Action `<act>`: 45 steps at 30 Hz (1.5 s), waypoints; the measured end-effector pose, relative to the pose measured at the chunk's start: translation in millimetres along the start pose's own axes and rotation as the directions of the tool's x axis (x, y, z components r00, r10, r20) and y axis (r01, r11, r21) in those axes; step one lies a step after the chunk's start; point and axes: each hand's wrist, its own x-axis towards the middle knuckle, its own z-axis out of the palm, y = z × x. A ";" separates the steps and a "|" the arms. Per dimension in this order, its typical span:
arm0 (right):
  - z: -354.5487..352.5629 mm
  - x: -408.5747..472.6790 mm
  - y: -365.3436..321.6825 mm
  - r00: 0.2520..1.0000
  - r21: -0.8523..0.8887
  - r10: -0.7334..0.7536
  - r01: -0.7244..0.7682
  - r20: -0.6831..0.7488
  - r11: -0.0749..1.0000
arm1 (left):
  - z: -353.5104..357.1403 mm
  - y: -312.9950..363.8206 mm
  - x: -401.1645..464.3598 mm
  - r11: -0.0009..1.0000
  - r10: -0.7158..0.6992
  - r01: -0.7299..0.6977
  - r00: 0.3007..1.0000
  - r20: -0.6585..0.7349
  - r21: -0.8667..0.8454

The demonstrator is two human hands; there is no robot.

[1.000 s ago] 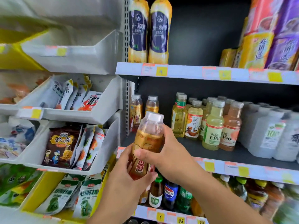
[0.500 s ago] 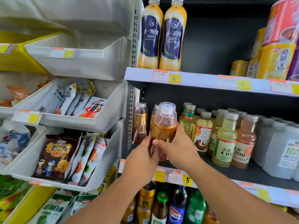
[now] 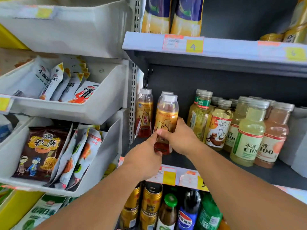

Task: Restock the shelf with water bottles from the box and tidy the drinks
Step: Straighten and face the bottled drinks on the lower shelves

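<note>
Amber drink bottle (image 3: 167, 120): clear plastic, white cap, gold-and-red label; stood upright at the left end of the middle shelf (image 3: 265, 175), base hidden behind the fingers. Right hand (image 3: 180, 141): grip wrapped round the bottle's lower body from the right. Left hand (image 3: 143, 161): thumb and fingertips pinched the bottle's lower left side; its palm was turned away and unseen. A like bottle (image 3: 144, 113) stood just left, beside the perforated upright; another stood directly behind, only its cap showing. To the right, glass-look tea and juice bottles (image 3: 249, 133) with metal caps, rear rows mostly hidden. Above, two yellow bottles (image 3: 172, 17), tops cut off. Below, gold cans (image 3: 151, 203) and dark soda bottles, partly cut off. Left: white plastic bins (image 3: 93, 112) of glossy snack packets, print blurred.
</note>
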 end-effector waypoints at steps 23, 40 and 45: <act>20.9 -112.4 32.1 0.866 -0.076 -0.411 0.407 -0.284 0.910 | 57.3 -43.0 -139.9 0.729 -0.177 -0.151 0.901 -0.397 -0.668; 256.3 -285.6 272.9 0.723 -0.276 -0.019 0.288 0.691 0.917 | 189.5 -213.9 -244.8 0.602 -0.703 0.529 0.706 -0.083 -0.598; 332.4 -297.8 304.1 0.708 -0.386 0.097 0.260 0.699 0.885 | 179.7 -211.5 -240.2 0.633 -0.686 0.545 0.724 -0.072 -0.549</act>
